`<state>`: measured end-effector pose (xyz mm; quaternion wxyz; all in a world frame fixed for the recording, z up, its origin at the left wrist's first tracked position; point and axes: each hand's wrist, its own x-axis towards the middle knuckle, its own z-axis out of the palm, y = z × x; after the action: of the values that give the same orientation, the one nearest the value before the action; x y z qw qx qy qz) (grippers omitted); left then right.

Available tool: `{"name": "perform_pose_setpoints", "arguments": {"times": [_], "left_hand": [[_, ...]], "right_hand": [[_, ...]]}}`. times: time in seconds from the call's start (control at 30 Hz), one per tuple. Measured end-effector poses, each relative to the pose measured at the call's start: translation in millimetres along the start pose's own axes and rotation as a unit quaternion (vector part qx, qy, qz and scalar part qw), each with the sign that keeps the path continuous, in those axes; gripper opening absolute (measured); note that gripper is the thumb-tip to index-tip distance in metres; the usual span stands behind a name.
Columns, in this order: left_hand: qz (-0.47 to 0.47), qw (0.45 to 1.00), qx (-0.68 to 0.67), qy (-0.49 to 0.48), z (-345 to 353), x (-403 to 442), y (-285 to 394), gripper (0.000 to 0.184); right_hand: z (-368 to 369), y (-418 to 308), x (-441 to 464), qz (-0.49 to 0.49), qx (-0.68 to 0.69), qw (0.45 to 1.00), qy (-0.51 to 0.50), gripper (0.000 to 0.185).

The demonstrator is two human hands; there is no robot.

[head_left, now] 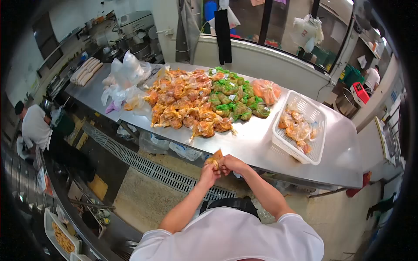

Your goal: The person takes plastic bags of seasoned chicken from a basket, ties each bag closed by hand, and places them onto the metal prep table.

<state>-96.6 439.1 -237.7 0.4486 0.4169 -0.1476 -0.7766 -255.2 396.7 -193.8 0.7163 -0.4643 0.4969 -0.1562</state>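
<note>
Over the near edge of the steel table (pixel 257 143), my left hand (pixel 209 175) and my right hand (pixel 233 165) meet around a small plastic bag of orange-brown food (pixel 216 155). The fingers of both are closed on it, partly hiding it. Beyond them lies a large heap of similar knotted bags with orange contents (pixel 180 93). Bags tied with green plastic (pixel 233 93) are piled to its right, beside a bigger clear bag of orange pieces (pixel 266 91). Farther right, a white perforated basket (pixel 320 143) holds several orange-brown bags (pixel 298 128).
Loose clear plastic bags (pixel 126 76) and a stack of long white rolls (pixel 87 71) occupy the table's left end. A person in white (pixel 38 126) bends at the left counter; another person (pixel 372 78) is far right. A drain grate (pixel 148 165) crosses the floor.
</note>
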Motion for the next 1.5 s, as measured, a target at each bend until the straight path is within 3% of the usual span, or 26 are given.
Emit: {"name": "perform_pose_setpoints", "arguments": {"times": [0.03,0.07,0.1,0.13,0.2,0.33,0.5,0.6,0.63,0.8,0.87,0.93,0.97,1.0,1.07,1.1,1.13,1.17,1.2,1.23,1.33,1.37,1.4,1.47,1.5], "left_hand": [[0.031,0.996,0.084,0.017,-0.7,-0.4,4.3,0.012],[0.064,0.984,0.166,0.031,-1.7,0.0,10.2,0.012],[0.097,0.963,0.247,0.044,-2.7,0.6,15.4,0.012],[0.063,0.985,0.161,0.025,-6.2,6.6,17.6,0.012],[-0.006,1.000,-0.018,-0.013,-9.5,23.0,20.0,0.014],[-0.022,0.990,-0.067,-0.118,-19.6,36.7,28.0,0.015],[0.024,0.996,0.025,-0.082,-31.7,39.8,15.3,0.019],[0.053,0.993,0.105,-0.003,-20.2,30.0,18.1,0.022],[0.058,0.989,0.134,0.032,-13.5,24.7,19.4,0.022],[0.042,0.994,0.102,0.006,9.4,2.6,9.2,0.020],[0.042,0.988,0.149,0.021,7.5,-1.9,10.1,0.020],[0.056,0.968,0.245,0.026,-0.2,2.5,13.4,0.020],[0.148,0.935,0.320,0.029,1.1,0.5,11.8,0.017],[0.262,0.882,0.388,0.056,3.6,-4.4,13.0,0.017],[0.474,0.722,0.495,0.097,7.7,-7.8,15.4,0.022],[0.439,0.773,0.457,0.016,11.0,-5.3,13.7,0.035],[0.315,0.881,0.350,-0.054,21.9,-10.3,12.6,0.039],[0.175,0.951,0.227,-0.116,32.5,-18.6,8.1,0.043],[0.027,0.980,0.094,-0.171,42.7,-22.4,6.0,0.047],[-0.021,0.971,0.111,-0.211,45.0,-17.2,14.3,0.054],[0.076,0.951,0.209,-0.215,64.1,5.5,67.3,0.052],[0.141,0.956,0.213,-0.142,79.1,7.9,90.5,0.050],[0.199,0.930,0.270,-0.153,88.6,21.4,119.9,0.048],[0.297,0.921,0.235,-0.087,86.0,62.6,173.0,0.042],[0.342,0.892,0.292,-0.050,109.9,62.7,190.6,0.040]], "right_hand": [[1.3,4.8,-0.4,-0.026,-0.102,0.994,0.026,0.022],[4.7,12.6,-3.5,-0.120,-0.238,0.961,0.079,0.022],[13.8,15.7,-10.8,-0.209,-0.367,0.897,0.131,0.022],[20.3,15.1,-13.8,-0.288,-0.487,0.804,0.181,0.021],[25.4,9.1,-11.0,-0.250,-0.490,0.817,0.176,0.020],[17.0,8.6,-0.7,-0.264,-0.475,0.820,0.179,0.019],[24.5,21.3,-8.9,-0.276,-0.466,0.818,0.196,0.017],[51.4,13.2,-44.1,-0.327,-0.336,0.818,0.334,0.019],[52.1,16.8,-39.1,-0.334,-0.327,0.817,0.337,0.020],[47.4,6.4,-39.7,-0.335,-0.290,0.836,0.324,0.025],[40.5,22.3,-20.8,-0.337,-0.338,0.821,0.314,0.020],[32.0,11.9,-24.2,-0.326,-0.372,0.818,0.293,0.016],[27.9,6.0,-26.0,-0.280,-0.398,0.829,0.274,0.018],[26.5,-5.1,-36.0,-0.286,-0.391,0.834,0.265,0.018],[21.6,-26.8,-58.4,-0.295,-0.377,0.842,0.250,0.017],[12.0,-18.1,-44.0,-0.308,-0.385,0.840,0.227,0.016],[4.6,-20.7,-40.1,-0.332,-0.343,0.846,0.236,0.016],[-4.0,-24.8,-35.1,-0.355,-0.303,0.850,0.244,0.017],[-12.8,-30.1,-33.4,-0.378,-0.262,0.852,0.252,0.018],[-20.3,-36.5,-39.6,-0.401,-0.239,0.846,0.257,0.019],[-48.0,-52.4,-75.1,-0.433,-0.174,0.836,0.289,0.022],[-56.4,-56.8,-92.9,-0.418,-0.154,0.842,0.303,0.023],[-66.0,-58.0,-107.7,-0.403,-0.133,0.849,0.315,0.025],[-94.1,-46.6,-133.8,-0.380,-0.141,0.855,0.323,0.031],[-107.1,-37.4,-147.4,-0.369,-0.136,0.856,0.336,0.031]]}}
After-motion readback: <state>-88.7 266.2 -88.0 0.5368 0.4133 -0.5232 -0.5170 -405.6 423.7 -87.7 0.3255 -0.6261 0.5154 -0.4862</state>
